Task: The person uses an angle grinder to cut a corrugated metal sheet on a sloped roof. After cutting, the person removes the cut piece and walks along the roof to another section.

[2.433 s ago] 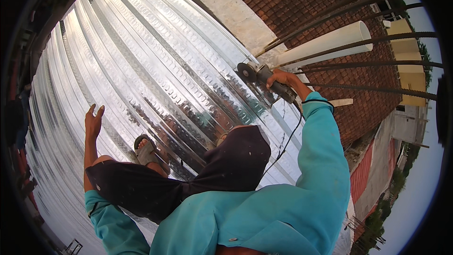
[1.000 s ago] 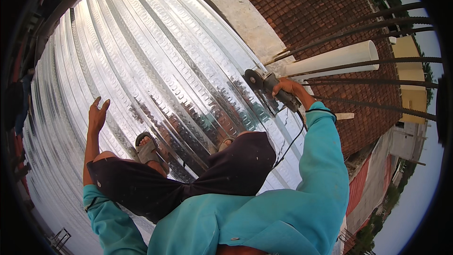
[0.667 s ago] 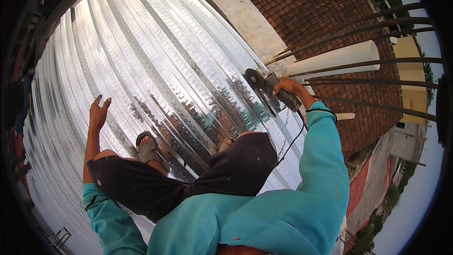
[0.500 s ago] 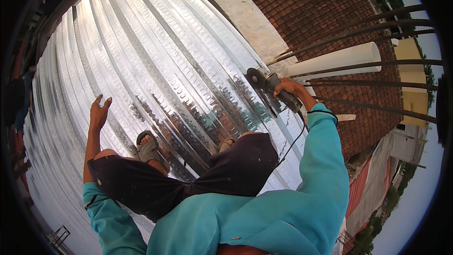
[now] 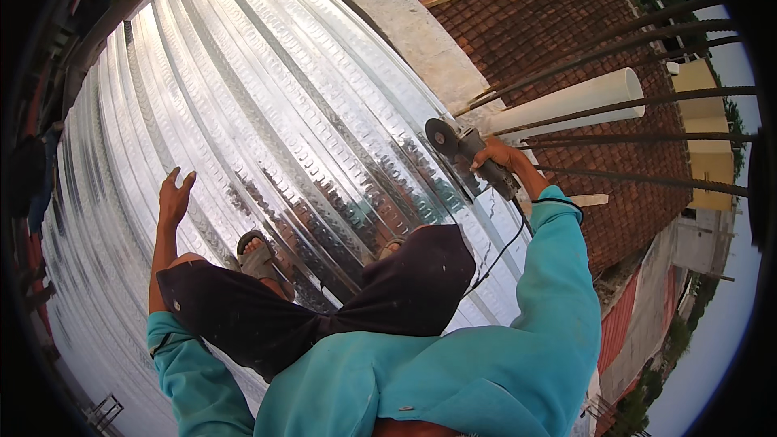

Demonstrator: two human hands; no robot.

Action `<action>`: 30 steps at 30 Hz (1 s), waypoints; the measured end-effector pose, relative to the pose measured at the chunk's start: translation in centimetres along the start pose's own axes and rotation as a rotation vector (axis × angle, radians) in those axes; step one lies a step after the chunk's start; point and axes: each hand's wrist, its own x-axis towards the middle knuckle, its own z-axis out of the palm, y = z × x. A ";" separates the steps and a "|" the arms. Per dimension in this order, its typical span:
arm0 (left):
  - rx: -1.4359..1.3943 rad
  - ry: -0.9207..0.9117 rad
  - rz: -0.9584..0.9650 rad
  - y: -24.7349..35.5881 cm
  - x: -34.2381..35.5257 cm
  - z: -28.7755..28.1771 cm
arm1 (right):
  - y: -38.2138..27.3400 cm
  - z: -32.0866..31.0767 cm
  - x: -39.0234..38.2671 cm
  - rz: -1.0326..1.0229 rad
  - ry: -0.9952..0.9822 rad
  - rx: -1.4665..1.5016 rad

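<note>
My right hand (image 5: 495, 154) is wrapped round the body of an angle grinder (image 5: 469, 148) at the right edge of the ribbed metal decking (image 5: 267, 113). The grinder's dark round disc (image 5: 441, 137) faces up and left, close to the foot of the steel bars. From its rear end a black cord (image 5: 503, 251) curves down past my knee. My left hand (image 5: 175, 196) hangs over the decking on the left, fingers apart and nothing in them. Whether the disc touches the metal cannot be made out.
Several ribbed steel bars (image 5: 647, 139) and a white pipe (image 5: 575, 105) stick out on the right. A concrete ledge (image 5: 405, 24) borders the decking, with a tiled roof (image 5: 526, 32) beyond. My sandalled foot (image 5: 257, 257) rests on the decking.
The view has shifted slightly. My right hand still grips the grinder, which has turned a little, its disc showing more face-on. My left hand stays raised with its fingers apart.
</note>
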 end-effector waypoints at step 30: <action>-0.065 -0.863 1.898 41.6 -32.1 28.7 | 26.1 24.1 -24.8 -0.401 1.128 1.617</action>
